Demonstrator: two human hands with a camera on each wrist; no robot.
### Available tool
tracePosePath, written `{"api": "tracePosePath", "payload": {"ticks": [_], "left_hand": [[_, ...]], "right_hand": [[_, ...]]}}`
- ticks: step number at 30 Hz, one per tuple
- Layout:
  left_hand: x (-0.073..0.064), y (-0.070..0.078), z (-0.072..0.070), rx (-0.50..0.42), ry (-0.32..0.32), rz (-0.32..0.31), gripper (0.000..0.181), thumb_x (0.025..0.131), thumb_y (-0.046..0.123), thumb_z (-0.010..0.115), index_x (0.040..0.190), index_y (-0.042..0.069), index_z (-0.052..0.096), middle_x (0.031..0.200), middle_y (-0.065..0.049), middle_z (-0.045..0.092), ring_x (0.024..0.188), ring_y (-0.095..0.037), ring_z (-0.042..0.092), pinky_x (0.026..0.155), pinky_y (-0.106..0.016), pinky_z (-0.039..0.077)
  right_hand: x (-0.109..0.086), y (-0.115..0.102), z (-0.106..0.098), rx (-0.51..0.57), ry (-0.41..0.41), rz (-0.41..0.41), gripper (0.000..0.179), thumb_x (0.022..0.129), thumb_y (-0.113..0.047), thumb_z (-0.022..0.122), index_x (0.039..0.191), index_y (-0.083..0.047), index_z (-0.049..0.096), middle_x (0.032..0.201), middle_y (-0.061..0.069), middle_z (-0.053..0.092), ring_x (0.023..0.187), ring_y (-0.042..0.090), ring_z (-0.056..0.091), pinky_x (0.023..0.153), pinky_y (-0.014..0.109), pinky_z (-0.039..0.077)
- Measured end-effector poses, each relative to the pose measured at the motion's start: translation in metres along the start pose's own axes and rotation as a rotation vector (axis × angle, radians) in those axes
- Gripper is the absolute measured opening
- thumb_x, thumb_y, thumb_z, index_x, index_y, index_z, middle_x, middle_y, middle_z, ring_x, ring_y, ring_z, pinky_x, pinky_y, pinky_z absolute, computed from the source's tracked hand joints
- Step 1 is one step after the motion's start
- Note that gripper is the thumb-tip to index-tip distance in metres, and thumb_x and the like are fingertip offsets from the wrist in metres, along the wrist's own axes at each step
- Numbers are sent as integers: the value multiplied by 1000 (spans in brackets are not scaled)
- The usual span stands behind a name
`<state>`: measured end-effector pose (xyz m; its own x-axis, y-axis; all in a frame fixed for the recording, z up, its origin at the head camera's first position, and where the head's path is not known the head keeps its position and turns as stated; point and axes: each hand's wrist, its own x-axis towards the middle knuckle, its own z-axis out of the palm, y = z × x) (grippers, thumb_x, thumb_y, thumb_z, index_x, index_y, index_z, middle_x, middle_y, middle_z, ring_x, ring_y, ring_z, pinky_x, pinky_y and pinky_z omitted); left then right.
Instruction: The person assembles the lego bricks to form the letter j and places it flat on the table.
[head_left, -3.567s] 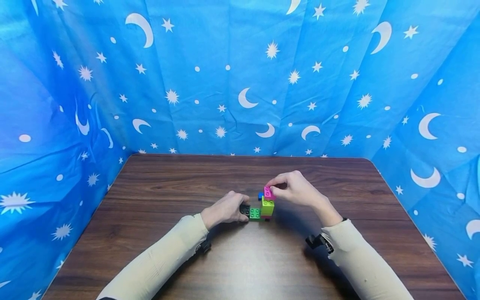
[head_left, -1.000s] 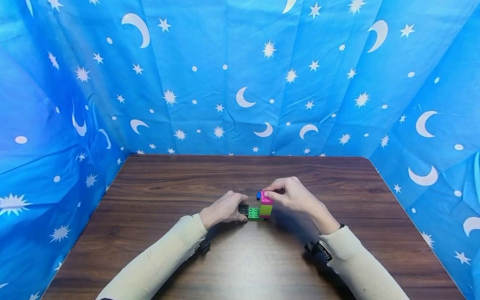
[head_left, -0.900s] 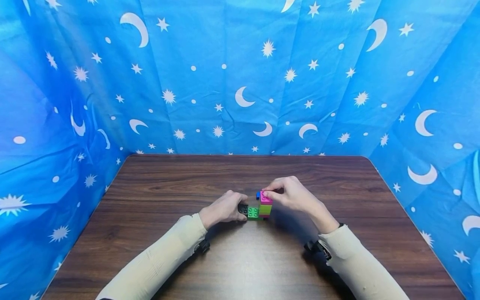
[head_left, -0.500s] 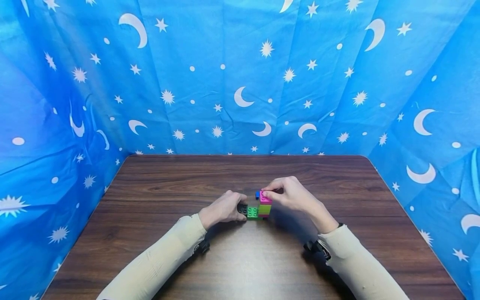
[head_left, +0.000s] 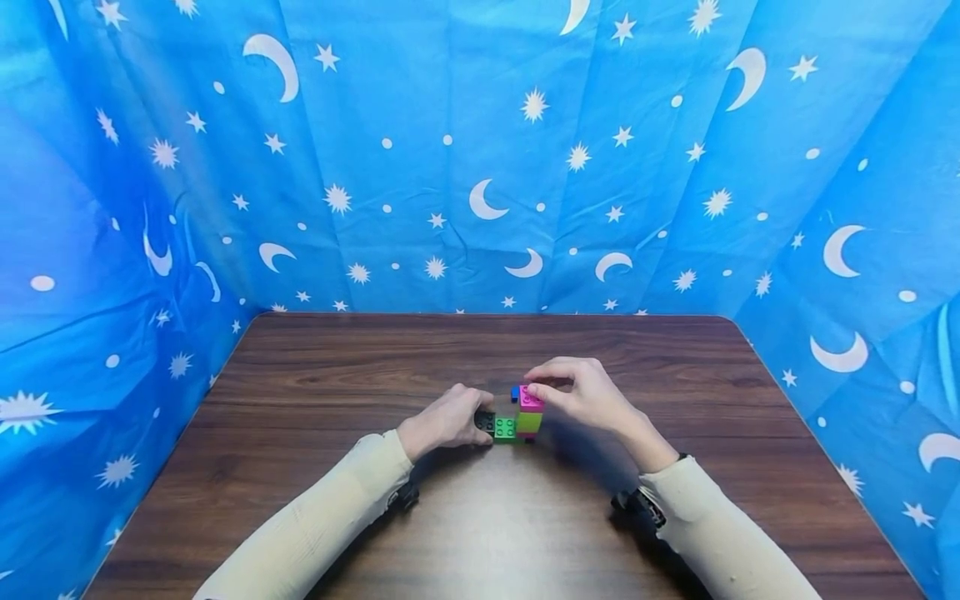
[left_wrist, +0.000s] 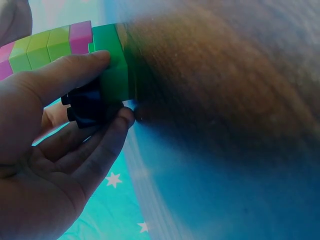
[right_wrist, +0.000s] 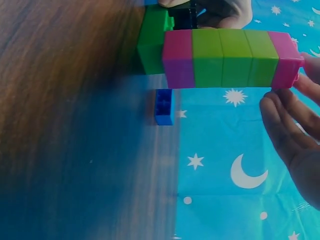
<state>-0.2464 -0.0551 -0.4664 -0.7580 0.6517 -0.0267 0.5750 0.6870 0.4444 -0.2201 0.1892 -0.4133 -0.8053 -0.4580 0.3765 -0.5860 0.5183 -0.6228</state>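
Note:
A toy-brick build stands on the table in the head view. Its tower has a pink brick at the bottom, three lime bricks stacked on it and another pink brick on top. The tower rises from one end of a green brick. At the other end sits a black brick, which my left hand grips between thumb and fingers. My right hand is at the top pink brick, its thumb over the studs and fingertips touching the far edge; the fingers look fairly straight and loose.
A small blue brick lies loose on the table just behind the tower. The brown wood-grain table reaches back to a blue curtain with white moons and stars, which also covers both sides.
The right hand brought the top pink brick down onto the lime bricks. Over the last half second, its index finger has lifted slightly. The left hand has kept its grip.

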Motion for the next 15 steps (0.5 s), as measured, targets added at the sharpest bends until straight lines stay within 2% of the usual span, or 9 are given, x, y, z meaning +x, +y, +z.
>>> {"api": "tracePosePath", "payload": {"ticks": [8, 15], "left_hand": [[0, 1, -1, -2, -19, -21, 29, 75, 23, 85, 93, 14, 64, 78, 6, 62, 67, -6, 55, 60, -21, 46], [-1, -1, -1, 8, 3, 1, 30, 72, 24, 86, 89, 15, 63, 75, 8, 61, 65, -6, 55, 60, -20, 46]], "right_hand": [[-4, 9, 3, 55, 41, -90, 20, 89, -16, 71, 107, -7, 73, 102, 1, 71, 87, 10, 66, 75, 41, 56], [-10, 15, 7, 62, 75, -152, 31, 82, -15, 79, 111, -10, 70, 108, 1, 69, 92, 13, 66, 80, 38, 55]]}}
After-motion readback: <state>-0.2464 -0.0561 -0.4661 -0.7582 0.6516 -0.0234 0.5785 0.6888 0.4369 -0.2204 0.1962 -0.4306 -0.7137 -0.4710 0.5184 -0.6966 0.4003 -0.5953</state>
